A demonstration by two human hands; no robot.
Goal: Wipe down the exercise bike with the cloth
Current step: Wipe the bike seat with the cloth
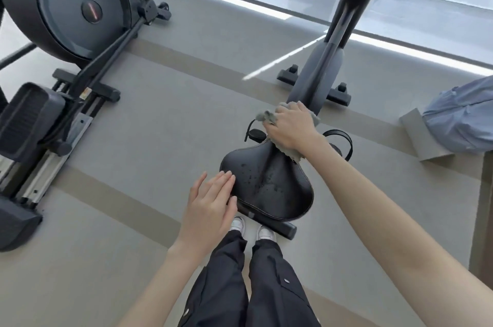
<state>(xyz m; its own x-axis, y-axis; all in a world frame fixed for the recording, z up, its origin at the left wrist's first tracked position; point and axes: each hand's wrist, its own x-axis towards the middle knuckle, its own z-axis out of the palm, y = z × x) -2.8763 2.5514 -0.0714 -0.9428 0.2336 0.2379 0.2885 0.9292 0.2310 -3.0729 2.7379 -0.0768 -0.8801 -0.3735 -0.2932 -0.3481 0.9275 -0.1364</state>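
The exercise bike's black saddle (269,188) is right below me, with water droplets across its top. Its grey frame (320,73) runs up and away towards the handlebar post at the top of the view. My right hand (290,126) grips a grey cloth (266,116) and presses it on the saddle's narrow nose. My left hand (210,204) lies flat with straight fingers against the saddle's left rear edge. Pedals with black straps show on both sides below the nose.
An elliptical trainer (69,6) with a large dark flywheel stands at the left. A light blue backpack (461,118) lies on a low grey step at the right. Grey floor lies between the machines. My legs and white shoes (253,228) stand behind the saddle.
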